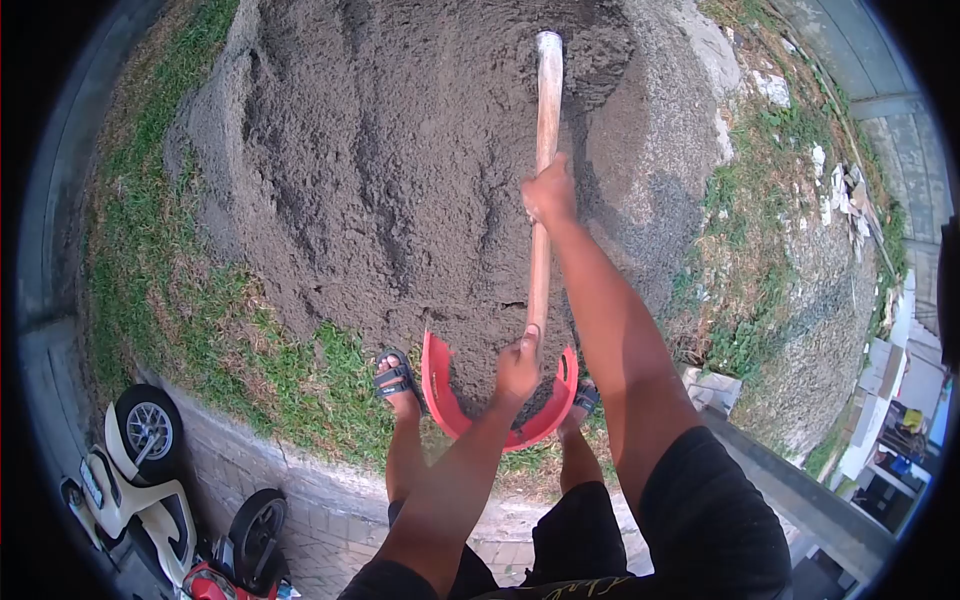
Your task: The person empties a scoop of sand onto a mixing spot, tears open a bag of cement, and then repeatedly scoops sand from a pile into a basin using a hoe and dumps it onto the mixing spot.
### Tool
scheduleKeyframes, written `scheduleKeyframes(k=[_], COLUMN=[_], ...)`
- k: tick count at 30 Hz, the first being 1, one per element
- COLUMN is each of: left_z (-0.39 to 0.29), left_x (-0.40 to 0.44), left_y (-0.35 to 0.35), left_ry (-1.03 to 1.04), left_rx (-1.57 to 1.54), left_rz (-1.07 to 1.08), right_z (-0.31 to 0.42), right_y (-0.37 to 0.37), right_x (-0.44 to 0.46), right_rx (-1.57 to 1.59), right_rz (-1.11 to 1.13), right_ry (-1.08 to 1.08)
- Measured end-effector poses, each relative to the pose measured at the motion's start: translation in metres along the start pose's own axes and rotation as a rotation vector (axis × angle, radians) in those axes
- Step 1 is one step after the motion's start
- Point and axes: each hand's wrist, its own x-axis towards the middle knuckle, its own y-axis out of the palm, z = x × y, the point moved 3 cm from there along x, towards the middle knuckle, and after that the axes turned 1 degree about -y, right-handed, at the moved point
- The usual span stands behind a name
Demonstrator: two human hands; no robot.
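Note:
A hoe with a long wooden handle [539,270] reaches away from me over a heap of grey sand [370,170]. Its whitish far end is at the top, and I cannot make out the blade against the sand. My right hand [551,191] is closed round the handle about midway. Lower down, my left hand [517,370] grips the near end. Below that hand a red plastic tub [445,405] lies between my sandalled feet, its curved wall towards me. Dark sand shows inside it, and my left forearm hides part of its rim.
Grass [290,370] borders the sand on the left. Gravel [665,130] and white rubble [845,195] lie to the right. A kerb [330,490] and paving run behind my feet, with parked motorbikes [150,510] at lower left. Grey walls [50,230] stand at both sides.

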Motion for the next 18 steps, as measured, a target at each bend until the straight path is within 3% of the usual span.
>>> scheduleKeyframes(k=[1, 4, 12, 14, 18], left_z=[0.011, 0.029, 0.035, 0.044, 0.077], left_x=[-0.013, -0.057, -0.133, -0.165, -0.246], left_y=[-0.001, -0.014, -0.023, -0.023, -0.025], left_ry=[-0.094, -0.289, -0.413, -0.459, -0.526], left_rx=[-0.107, -0.047, -0.098, -0.088, -0.025], left_rz=[-0.024, -0.091, -0.092, -0.098, -0.049], right_z=[-0.017, -0.042, -0.059, -0.089, -0.143], right_y=[0.025, 0.059, 0.060, 0.068, 0.070], right_x=[-0.002, -0.042, -0.104, -0.132, -0.208], right_rx=[0.011, 0.052, 0.172, 0.150, 0.101], right_rz=[0.071, 0.213, 0.398, 0.322, 0.408], right_ry=[0.022, 0.115, 0.246, 0.236, 0.306])
